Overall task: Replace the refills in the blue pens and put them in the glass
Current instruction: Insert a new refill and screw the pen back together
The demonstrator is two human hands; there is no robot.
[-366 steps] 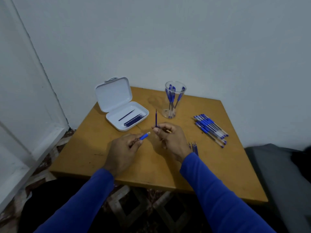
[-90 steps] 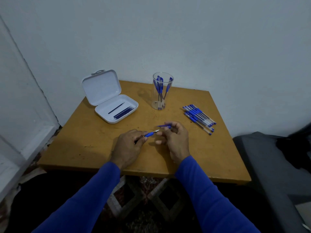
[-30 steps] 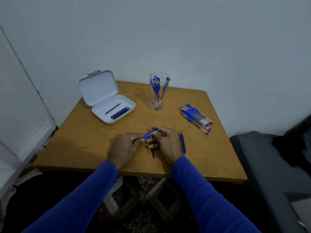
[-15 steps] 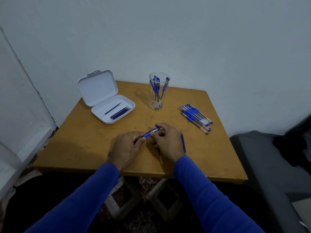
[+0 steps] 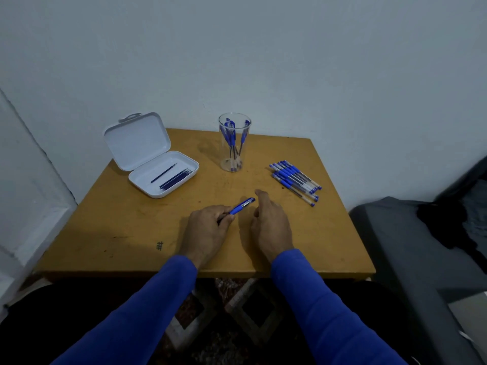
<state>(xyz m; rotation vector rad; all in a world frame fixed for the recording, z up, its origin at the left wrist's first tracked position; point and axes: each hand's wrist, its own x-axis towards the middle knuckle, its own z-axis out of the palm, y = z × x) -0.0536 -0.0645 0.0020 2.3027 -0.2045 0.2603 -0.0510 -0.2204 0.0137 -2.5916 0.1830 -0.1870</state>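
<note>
A person in blue sleeves sits at a wooden table (image 5: 110, 233), seen from above and behind the hands. The left hand (image 5: 204, 233) holds 1 blue pen (image 5: 241, 206), fingers curled round its rear end and thumb pinching the barrel. The pen's long axis runs diagonally, from that hand up and to the right, with its free end pointing toward the right hand's fingertips (image 5: 259, 193). The right hand (image 5: 271, 225) sits just beside the pen, apart from it, fingers relaxed and loosely together, holding nothing that can be seen.

The glass (image 5: 234, 143) stands upright at the back of the table, beyond both hands, already holding several blue pens. It lies roughly along the line the pen points, slightly left of it. Judging by position, the left hand would have to carry the pen forward to reach the rim.

An open white case (image 5: 155, 156) with dark refills (image 5: 175, 177) sits back left. A loose row of pens (image 5: 295, 180) lies back right, nearer the right hand.
</note>
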